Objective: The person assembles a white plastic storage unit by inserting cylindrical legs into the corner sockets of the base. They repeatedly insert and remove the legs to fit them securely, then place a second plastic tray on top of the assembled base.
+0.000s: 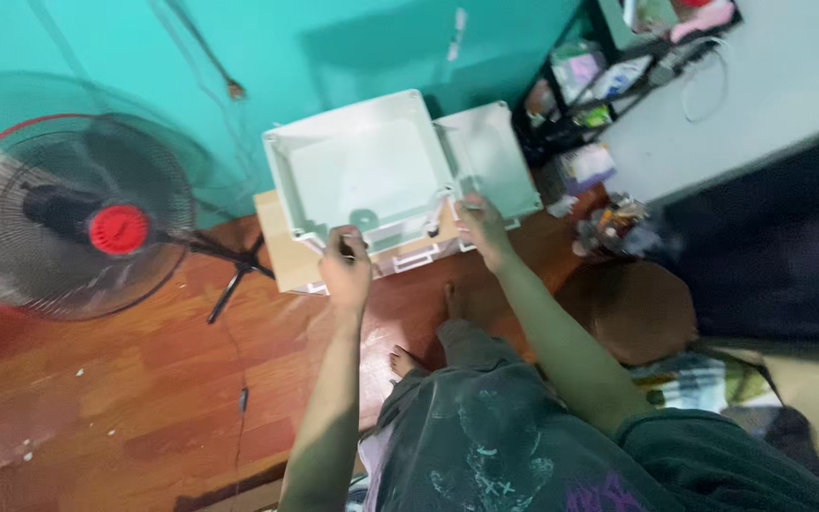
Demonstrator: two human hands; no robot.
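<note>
My left hand (346, 261) and right hand (482, 223) grip a white plastic enclosure box (357, 171) by its near edge; uneven hold could tip it onto the wooden floor (125, 379).

The floor (125, 379) is reddish-brown wood planking, glossy and scattered with small white specks toward 8 o'clock. On it at 12 o'clock lies a flat tan cardboard piece (282, 251) carrying a white plastic box (362, 171) with its white lid (490, 156) beside it, and at 10 o'clock stands a red and black fan (78, 223) on dark spread legs. A thin dark cable (242, 379) runs across the planks at 7 o'clock, 2 bare feet (408, 360) rest near the centre, and a brown round cushion (632, 308) sits at 3 o'clock.
</note>
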